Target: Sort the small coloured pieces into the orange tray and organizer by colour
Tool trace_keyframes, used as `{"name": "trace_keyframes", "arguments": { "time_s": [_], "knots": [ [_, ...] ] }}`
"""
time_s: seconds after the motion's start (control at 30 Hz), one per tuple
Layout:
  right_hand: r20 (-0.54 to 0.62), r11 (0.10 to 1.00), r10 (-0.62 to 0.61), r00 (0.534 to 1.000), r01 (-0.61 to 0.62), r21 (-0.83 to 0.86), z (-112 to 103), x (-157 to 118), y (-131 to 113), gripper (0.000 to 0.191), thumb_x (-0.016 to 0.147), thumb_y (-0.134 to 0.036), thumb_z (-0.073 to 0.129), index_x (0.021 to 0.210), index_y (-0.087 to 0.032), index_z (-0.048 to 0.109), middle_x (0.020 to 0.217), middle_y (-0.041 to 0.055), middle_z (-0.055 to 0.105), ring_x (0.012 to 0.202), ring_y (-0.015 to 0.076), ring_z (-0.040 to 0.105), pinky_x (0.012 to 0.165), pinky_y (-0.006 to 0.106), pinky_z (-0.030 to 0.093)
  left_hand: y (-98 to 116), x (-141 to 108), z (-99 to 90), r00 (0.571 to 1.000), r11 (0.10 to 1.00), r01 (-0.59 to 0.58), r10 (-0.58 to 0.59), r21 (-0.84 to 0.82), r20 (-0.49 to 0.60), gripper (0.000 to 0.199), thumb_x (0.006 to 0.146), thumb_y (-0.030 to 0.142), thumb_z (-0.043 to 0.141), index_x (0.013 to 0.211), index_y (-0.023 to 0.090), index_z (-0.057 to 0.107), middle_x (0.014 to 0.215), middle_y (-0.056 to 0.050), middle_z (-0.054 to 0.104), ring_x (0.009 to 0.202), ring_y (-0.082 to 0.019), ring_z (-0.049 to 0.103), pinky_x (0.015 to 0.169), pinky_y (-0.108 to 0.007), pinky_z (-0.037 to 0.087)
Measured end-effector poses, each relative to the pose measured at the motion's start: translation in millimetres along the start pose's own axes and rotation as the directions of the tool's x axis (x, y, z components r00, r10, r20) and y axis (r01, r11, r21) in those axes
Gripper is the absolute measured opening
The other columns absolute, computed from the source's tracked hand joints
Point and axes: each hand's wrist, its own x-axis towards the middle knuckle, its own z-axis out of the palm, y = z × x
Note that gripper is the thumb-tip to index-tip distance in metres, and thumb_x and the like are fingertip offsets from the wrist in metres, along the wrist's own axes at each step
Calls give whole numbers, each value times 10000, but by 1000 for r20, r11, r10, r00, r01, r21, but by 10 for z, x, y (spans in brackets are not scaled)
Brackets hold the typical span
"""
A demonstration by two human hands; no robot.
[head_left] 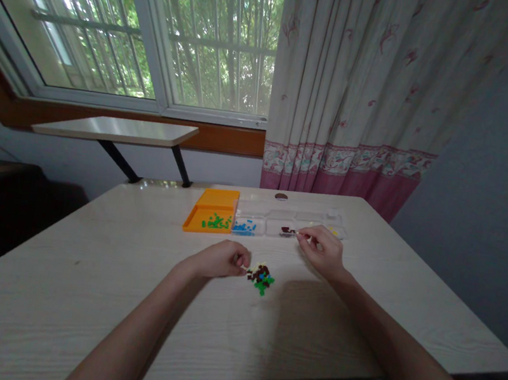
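Note:
My left hand point(226, 259) is closed, its thumb and fingertips pinching the left edge of a small cluster of interlocking plastic pieces point(261, 277). The cluster mixes dark brown, green, blue and cream and sits just over the table. My right hand point(323, 250) reaches to a clear compartment tray point(272, 227) with its fingers pinched together. Dark brown pieces point(287, 230) lie at its fingertips, in a middle compartment. What those fingers hold, if anything, is too small to make out.
A yellow-orange tray point(215, 198) with loose green pieces point(217, 221) stands left of the clear tray. Blue pieces point(245, 227) and yellow pieces point(333, 231) lie in other compartments. A dark round object point(281, 197) rests at the table's back edge. A raised white shelf point(119, 129) stands back left.

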Motion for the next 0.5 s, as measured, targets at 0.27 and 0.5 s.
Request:
{"name": "trace_keyframes", "arguments": {
  "time_s": [0.27,0.5],
  "knots": [
    [35,992,51,998,-47,-113,-39,43,145,128,783,-259,513,788,-175,609,689,23,601,550,107,498,569,230,399,-41,10,10,1000,999,2,0,43,-30,113,640,183,524,686,131,613,569,19,513,513,-78,409,479,-167,278],
    [61,886,364,929,-326,-329,-39,-34,715,152,748,-282,511,761,-184,627,667,10,600,587,135,523,559,236,368,-17,8,-13,998,995,-28,33,91,-55,195,687,181,452,712,135,640,588,-7,565,514,-92,444,485,-177,289]
  ]
}}
